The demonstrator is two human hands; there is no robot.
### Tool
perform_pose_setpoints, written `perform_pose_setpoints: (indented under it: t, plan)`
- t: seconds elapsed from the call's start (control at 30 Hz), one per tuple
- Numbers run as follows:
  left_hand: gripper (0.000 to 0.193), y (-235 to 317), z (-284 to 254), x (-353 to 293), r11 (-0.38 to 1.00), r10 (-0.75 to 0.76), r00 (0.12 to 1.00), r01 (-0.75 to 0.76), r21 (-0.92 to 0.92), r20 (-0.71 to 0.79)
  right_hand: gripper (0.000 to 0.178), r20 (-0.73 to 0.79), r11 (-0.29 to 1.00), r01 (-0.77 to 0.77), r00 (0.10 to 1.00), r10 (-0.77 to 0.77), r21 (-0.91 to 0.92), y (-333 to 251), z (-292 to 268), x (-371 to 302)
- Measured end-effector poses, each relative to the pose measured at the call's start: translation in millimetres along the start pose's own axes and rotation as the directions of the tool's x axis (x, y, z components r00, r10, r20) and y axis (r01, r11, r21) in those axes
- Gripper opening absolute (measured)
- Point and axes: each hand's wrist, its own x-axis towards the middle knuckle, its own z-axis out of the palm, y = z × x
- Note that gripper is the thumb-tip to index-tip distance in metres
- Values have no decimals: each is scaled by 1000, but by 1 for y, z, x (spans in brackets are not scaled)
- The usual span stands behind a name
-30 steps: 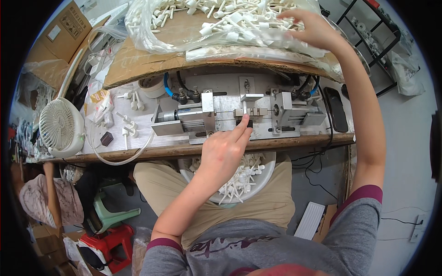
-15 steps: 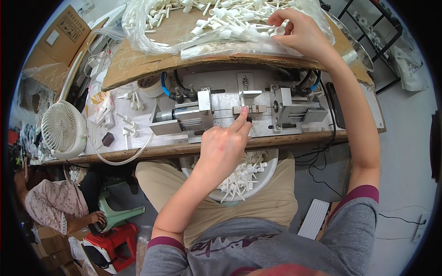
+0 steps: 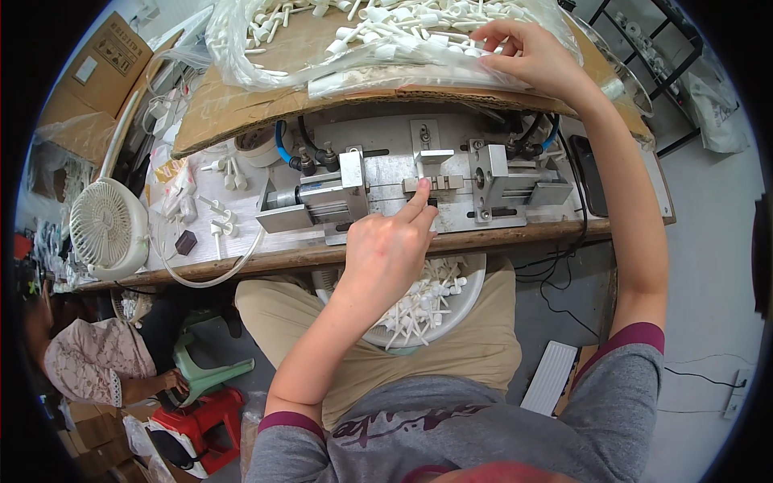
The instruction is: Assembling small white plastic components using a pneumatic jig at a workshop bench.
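My left hand (image 3: 388,245) is over the metal clamping fixture (image 3: 345,193) on the bench. Its index finger is stretched out, with the tip on the small slotted block (image 3: 448,183) at the fixture's middle, against a slim white plastic piece (image 3: 419,168). The other fingers bend beneath the hand, and its thumb is hidden. At the far right, my right hand (image 3: 535,58) reaches over the clear plastic bag (image 3: 354,78), fingers apart and nothing visibly held. Close to its fingertips lies a heap of white plastic stemmed caps (image 3: 403,30).
A basin (image 3: 477,304) of similar white pieces sits between my legs. A cardboard sheet (image 3: 217,113) overhangs the fixture's far side. On the left are a white fan (image 3: 109,225), a tape roll (image 3: 259,146) and loose pieces; a phone (image 3: 590,173) lies right. Another person sits at lower left.
My right hand's fingers were around a white cap at the heap's near edge; now they are apart and no cap shows in them. My left hand keeps its place at the block.
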Motion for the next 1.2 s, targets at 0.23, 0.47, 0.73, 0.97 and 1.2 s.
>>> perform_pose_setpoints:
  t: [0.23, 0.47, 0.73, 0.97, 1.2]
  plan:
    - [21, 2, -1, 1, 1000, -14, 1000, 14, 0, 22, 33, 36, 985, -134, 990, 138, -104, 3, -1, 2]
    - [21, -1, 2, -1, 1000, 2, 1000, -2, -30, -20, 38, -78, 981, -171, 983, 165, -86, -7, 0, -19]
    - [25, -1, -3, -6, 998, 47, 999, -48, -42, -27, 27, -193, 988, -147, 969, 151, 36, -11, -8, -20]
    - [45, 14, -40, -3, 599, -263, 965, 150, -787, -16, 18, -87, 759, -34, 989, 119, 651, -59, -9, -61]
    - [31, 10, -57, 4, 297, -247, 967, 137, -945, 62, 18, 195, 720, -95, 979, -57, 688, -97, 5, -79]
